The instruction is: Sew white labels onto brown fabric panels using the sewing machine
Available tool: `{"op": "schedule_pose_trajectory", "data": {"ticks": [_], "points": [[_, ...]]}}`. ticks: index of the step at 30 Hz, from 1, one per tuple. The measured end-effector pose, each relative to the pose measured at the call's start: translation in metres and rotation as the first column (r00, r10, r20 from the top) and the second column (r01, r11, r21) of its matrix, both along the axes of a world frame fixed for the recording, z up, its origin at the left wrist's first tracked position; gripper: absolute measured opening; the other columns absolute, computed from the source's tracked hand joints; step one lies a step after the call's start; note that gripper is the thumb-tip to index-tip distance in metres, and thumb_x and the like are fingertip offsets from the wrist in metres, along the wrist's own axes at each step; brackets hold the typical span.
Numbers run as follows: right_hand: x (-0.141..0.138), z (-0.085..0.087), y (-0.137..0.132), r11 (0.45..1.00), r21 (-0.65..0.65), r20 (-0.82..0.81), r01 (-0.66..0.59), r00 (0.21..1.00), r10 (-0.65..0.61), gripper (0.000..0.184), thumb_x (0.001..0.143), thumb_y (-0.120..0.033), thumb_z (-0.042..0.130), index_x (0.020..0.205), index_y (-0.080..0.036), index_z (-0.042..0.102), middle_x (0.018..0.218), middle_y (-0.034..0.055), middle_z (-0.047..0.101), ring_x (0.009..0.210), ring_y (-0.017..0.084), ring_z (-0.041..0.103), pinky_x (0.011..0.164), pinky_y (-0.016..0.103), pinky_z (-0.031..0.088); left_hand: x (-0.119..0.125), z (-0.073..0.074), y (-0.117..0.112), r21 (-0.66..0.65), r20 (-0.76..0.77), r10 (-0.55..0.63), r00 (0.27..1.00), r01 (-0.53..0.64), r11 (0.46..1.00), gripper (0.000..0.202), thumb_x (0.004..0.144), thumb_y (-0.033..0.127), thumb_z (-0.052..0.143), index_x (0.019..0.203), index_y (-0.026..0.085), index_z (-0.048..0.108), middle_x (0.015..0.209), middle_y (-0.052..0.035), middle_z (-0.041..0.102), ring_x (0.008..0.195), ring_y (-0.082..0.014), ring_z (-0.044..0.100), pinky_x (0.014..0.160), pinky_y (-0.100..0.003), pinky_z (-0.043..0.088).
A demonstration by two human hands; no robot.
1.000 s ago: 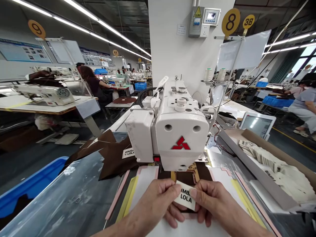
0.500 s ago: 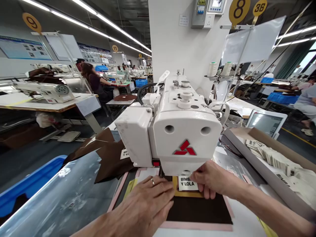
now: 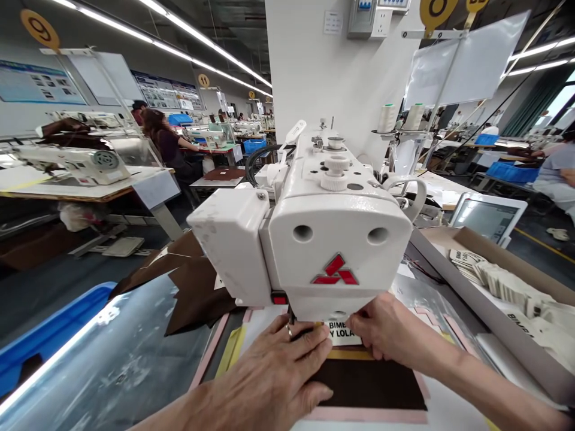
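A white sewing machine head (image 3: 314, 239) with a red three-diamond mark fills the middle. Under its front edge lies a small white label (image 3: 344, 332) printed "BIMBA Y LOLA", set in a yellow frame on a dark brown fabric piece (image 3: 368, 383). My left hand (image 3: 278, 371), wearing a ring, lies flat on the brown fabric with its fingertips touching the label's left edge. My right hand (image 3: 389, 329) presses its fingertips on the label's right side. Both hands have fingers stretched out and hold nothing. The needle area is hidden by the machine head.
A cardboard box (image 3: 516, 269) of several white labels stands at the right, a touchscreen (image 3: 487, 218) behind it. Brown fabric pieces (image 3: 188, 287) lie at the left, beside a blue bin (image 3: 49, 335). Other people sit at machines at the far left and far right.
The label went from being held between both hands in the air to lying in the yellow frame under the machine head. My view has leaned closer; both hands pressed in slightly.
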State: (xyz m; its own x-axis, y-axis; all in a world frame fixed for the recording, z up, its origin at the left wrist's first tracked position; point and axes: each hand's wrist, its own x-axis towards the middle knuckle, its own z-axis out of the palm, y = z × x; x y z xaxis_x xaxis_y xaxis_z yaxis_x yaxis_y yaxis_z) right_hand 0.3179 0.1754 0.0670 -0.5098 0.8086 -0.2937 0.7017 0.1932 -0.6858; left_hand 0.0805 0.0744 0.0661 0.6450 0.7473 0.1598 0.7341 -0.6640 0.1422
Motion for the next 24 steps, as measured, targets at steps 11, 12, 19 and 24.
{"op": "schedule_pose_trajectory", "data": {"ticks": [11, 12, 19, 24], "points": [[0.008, -0.023, -0.033, 0.525, 0.779, 0.085, -0.344, 0.887, 0.454, 0.014, 0.101, -0.014, 0.059, 0.108, -0.022, 0.068, 0.105, 0.0024, 0.073, 0.094, 0.023, 0.064, 0.087, 0.039, 0.048, -0.01, -0.009, -0.001, 0.044, 0.034, 0.037, 0.999, -0.038, 0.998, 0.048, 0.103, 0.032, 0.067, 0.148, 0.018, 0.056, 0.146, -0.0082, 0.065, 0.128, -0.0304, 0.065, 0.116, -0.049, 0.048], [0.009, -0.026, -0.034, 0.52, 0.781, 0.097, -0.346, 0.89, 0.447, 0.015, 0.1, -0.015, 0.062, 0.112, -0.022, 0.068, 0.106, 0.0014, 0.073, 0.094, 0.023, 0.065, 0.086, 0.04, 0.048, -0.013, -0.011, -0.002, 0.06, 0.029, 0.043, 0.999, -0.044, 0.997, 0.051, 0.103, 0.03, 0.067, 0.15, 0.018, 0.054, 0.146, -0.008, 0.065, 0.127, -0.0307, 0.065, 0.115, -0.048, 0.048], [0.009, -0.022, -0.034, 0.537, 0.74, 0.189, -0.404, 0.892, 0.411, 0.015, 0.098, -0.022, 0.068, 0.113, -0.024, 0.066, 0.112, 0.0028, 0.071, 0.097, 0.025, 0.064, 0.085, 0.042, 0.046, -0.013, -0.005, -0.001, 0.054, 0.012, 0.013, 1.0, -0.014, 0.998, 0.049, 0.102, 0.033, 0.069, 0.148, 0.02, 0.056, 0.148, -0.0047, 0.063, 0.129, -0.0311, 0.063, 0.117, -0.049, 0.047], [0.005, -0.018, -0.034, 0.54, 0.721, 0.235, -0.435, 0.886, 0.4, 0.021, 0.095, -0.03, 0.075, 0.114, -0.024, 0.067, 0.11, 0.0048, 0.068, 0.098, 0.028, 0.064, 0.083, 0.045, 0.048, -0.007, -0.002, 0.001, -0.025, 0.079, 0.056, 0.995, -0.054, 0.998, 0.044, 0.101, 0.03, 0.071, 0.143, 0.024, 0.059, 0.145, -0.0045, 0.064, 0.131, -0.0299, 0.061, 0.118, -0.048, 0.045]]}}
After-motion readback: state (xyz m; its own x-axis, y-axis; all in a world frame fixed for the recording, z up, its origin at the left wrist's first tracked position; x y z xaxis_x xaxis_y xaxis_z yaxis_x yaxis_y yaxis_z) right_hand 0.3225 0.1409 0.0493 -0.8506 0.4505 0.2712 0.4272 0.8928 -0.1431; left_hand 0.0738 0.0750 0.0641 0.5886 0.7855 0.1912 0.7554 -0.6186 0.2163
